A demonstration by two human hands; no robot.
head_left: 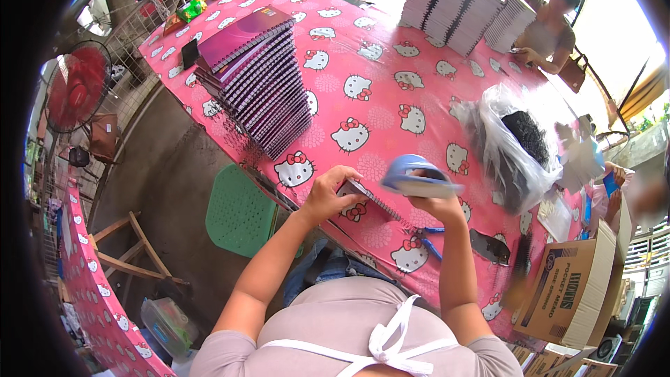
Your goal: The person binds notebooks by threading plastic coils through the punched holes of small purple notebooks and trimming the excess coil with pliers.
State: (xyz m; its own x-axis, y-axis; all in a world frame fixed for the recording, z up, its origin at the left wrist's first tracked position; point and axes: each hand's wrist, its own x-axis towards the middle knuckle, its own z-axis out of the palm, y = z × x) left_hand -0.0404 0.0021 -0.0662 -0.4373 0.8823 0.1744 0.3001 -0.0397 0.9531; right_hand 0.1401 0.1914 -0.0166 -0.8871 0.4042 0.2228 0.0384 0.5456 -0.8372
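Spiral-bound book (380,204) sits at the near edge of the pink surface (436,148), its left end pinched in the grip of the left hand (331,194); the right hand (442,207) holds a blurred blue tool (413,172). I'd hold the coil (395,216) steady, clear of the 2 blue handles (431,248).

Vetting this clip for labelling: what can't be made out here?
All head view:
Blue object: motion-blurred, exact kind unclear.
Right hand: fingers mostly hidden by the blue object.
Spiral-bound booklet: one end covered by the left hand.
Carton: contents hidden by its walls.
Plastic bag: contents obscured by its folds.
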